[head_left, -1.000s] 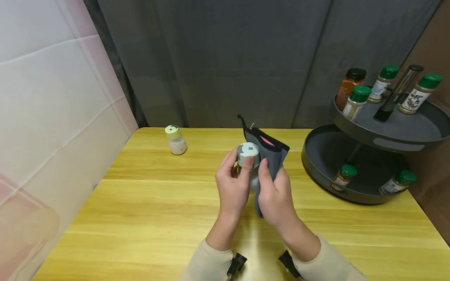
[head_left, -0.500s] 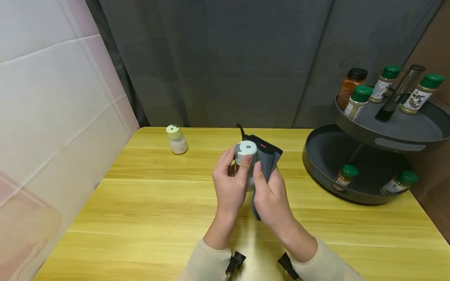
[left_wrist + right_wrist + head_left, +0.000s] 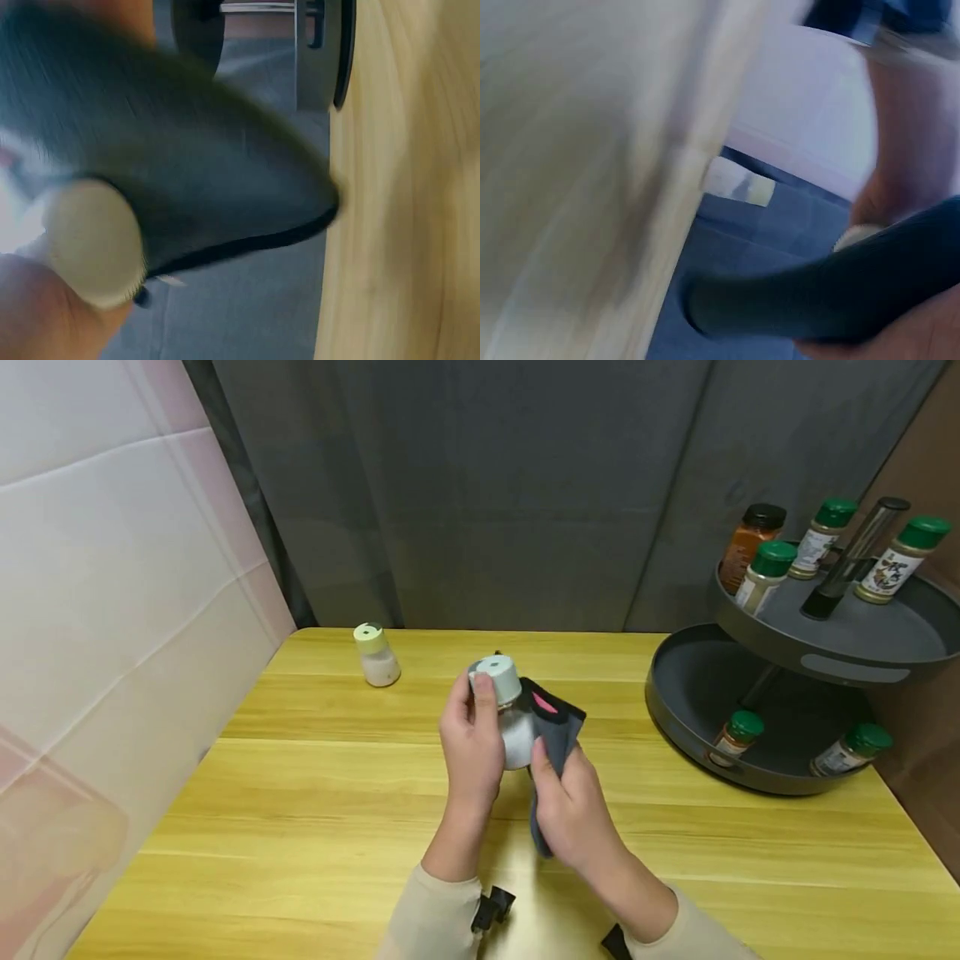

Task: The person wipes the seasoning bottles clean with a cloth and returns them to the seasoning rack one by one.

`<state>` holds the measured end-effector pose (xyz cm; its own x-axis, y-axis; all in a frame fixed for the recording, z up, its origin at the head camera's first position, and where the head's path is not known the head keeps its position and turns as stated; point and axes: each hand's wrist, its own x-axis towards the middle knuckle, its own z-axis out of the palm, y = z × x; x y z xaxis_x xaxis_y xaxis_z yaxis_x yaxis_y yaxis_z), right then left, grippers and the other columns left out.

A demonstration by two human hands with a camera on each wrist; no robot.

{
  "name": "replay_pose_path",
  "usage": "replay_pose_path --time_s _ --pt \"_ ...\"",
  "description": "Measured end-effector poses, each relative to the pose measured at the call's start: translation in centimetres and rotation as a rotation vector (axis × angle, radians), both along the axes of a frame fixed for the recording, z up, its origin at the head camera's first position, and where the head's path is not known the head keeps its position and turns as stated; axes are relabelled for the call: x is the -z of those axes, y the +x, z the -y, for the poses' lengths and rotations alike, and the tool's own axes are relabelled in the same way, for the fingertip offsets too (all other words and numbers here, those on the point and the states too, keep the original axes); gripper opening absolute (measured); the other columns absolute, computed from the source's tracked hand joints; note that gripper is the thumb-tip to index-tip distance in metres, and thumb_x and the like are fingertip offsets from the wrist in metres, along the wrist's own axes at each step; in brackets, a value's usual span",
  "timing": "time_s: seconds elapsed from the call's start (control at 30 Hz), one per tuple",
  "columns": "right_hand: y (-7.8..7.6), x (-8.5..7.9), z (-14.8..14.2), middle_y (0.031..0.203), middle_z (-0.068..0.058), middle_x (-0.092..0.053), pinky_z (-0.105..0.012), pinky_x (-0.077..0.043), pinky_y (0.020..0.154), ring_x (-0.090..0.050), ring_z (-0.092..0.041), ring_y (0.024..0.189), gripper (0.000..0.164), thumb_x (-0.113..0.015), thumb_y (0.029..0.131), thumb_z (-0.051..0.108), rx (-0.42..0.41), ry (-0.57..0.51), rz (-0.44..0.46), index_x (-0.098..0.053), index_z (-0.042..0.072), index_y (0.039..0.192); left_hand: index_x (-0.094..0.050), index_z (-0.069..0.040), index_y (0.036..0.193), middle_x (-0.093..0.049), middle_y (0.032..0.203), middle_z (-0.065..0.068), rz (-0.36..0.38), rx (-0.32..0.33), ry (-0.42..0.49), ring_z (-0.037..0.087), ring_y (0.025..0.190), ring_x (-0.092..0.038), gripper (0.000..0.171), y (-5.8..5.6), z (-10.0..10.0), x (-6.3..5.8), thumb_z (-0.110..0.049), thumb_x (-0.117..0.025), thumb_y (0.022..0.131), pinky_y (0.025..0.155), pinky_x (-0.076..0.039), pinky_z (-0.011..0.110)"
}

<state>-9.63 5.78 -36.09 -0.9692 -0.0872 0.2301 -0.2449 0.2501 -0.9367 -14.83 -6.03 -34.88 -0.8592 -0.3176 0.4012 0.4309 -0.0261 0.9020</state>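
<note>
In the head view my left hand (image 3: pixel 472 739) grips a clear seasoning shaker (image 3: pixel 517 739) by its pale lid, thumb on the lid's side. White contents show through its tilted body. On the right, a grey cloth (image 3: pixel 561 731) with black trim and a pink patch is pinched by my right hand (image 3: pixel 576 802), thumb on top. The cloth lies against the shaker's right side. The left wrist view has the cloth (image 3: pixel 202 165) large and blurred, beside the shaker's round pale end (image 3: pixel 97 244). Cloth (image 3: pixel 817 300) also hides much of the shaker from the right wrist.
Another shaker (image 3: pixel 378 656) with a yellow-green lid stands at the table's back left. A dark two-tier turntable rack (image 3: pixel 832 664) stands on the right, bearing several spice bottles, most green-capped. A dark curtain (image 3: pixel 487 502) hangs behind the wooden table (image 3: pixel 300 827).
My left hand has moved left with the shaker, which now tilts and shows more of its body. My right hand and the cloth have shifted left and down.
</note>
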Motion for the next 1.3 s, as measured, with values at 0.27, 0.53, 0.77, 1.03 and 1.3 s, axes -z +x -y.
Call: replay_pose_path --time_s 0.27,0.53,0.77,1.03,1.3 --pt "0.2 -3.2 -1.9 0.151 -0.016 -0.058 -0.013 -0.046 0.107 -0.056 -0.023 0.137 0.053 -0.036 0.116 0.039 0.010 -0.245 0.048 -0.044 0.005 0.157 -0.050 -0.003 0.134 -0.071 0.117 0.025 0.017 0.226 0.039 0.010 0.094 -0.070 0.092 0.2 -0.1 0.1 -0.075 -0.075 0.083 0.082 -0.057 0.025" --pt "0.4 -2.3 -0.5 0.160 -0.022 -0.045 -0.014 -0.034 0.120 -0.047 -0.013 0.140 0.057 -0.043 0.111 0.004 0.002 -0.157 -0.317 -0.026 -0.004 0.164 -0.059 0.003 0.126 -0.066 0.121 0.020 -0.111 0.225 0.012 0.015 0.109 -0.065 0.055 0.9 -1.6 0.0 -0.037 -0.082 0.095 0.092 -0.056 0.026" --pt "-0.2 0.0 0.3 0.157 -0.020 -0.048 -0.016 -0.033 0.120 -0.050 -0.025 0.141 0.060 -0.049 0.111 0.011 0.046 -0.030 -0.340 -0.026 0.002 0.166 -0.066 -0.002 0.132 -0.072 0.123 0.017 -0.102 0.118 -0.067 0.020 0.112 -0.068 0.037 1.2 -1.6 -0.5 -0.019 -0.075 0.101 0.100 -0.057 0.034" --pt "-0.1 0.4 -0.2 0.124 -0.016 -0.060 -0.024 -0.044 0.100 -0.057 -0.024 0.113 0.048 -0.042 0.116 0.025 0.034 -0.064 -0.080 -0.039 0.000 0.157 -0.063 -0.003 0.139 -0.072 0.127 0.017 -0.116 0.124 -0.106 0.019 0.114 -0.066 0.037 0.6 -1.3 0.0 -0.025 -0.062 0.109 0.101 -0.055 0.029" --pt "-0.6 -1.7 0.3 0.159 -0.020 -0.044 -0.015 -0.033 0.119 -0.048 -0.028 0.144 0.058 -0.048 0.112 0.013 0.083 -0.090 -0.289 -0.027 0.002 0.165 -0.071 -0.005 0.132 -0.071 0.118 0.016 -0.163 0.112 -0.090 0.014 0.099 -0.064 0.035 0.5 -2.3 0.5 -0.029 -0.063 0.108 0.082 -0.057 0.021"
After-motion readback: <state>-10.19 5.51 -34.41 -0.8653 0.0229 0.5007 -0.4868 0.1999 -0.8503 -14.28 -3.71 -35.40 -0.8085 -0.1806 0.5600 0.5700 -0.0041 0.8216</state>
